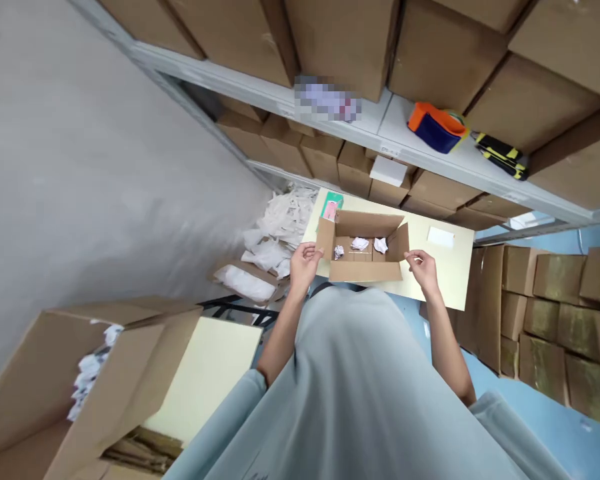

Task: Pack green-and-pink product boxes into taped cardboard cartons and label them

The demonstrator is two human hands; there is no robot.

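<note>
Your left hand (306, 261) and right hand (422, 268) pinch the box (366, 271) by its side flaps (325, 235); crumpled paper (360, 244) inside, green packet (334, 199) behind.

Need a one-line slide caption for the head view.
Left hand and right hand at opposite side flaps of an open cardboard box on a pale table, three crumpled papers inside.

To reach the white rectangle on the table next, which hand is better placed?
Right hand, probably: at the right carton flap, it is nearer the white rectangle; the left hand is at the opposite flap.
</note>
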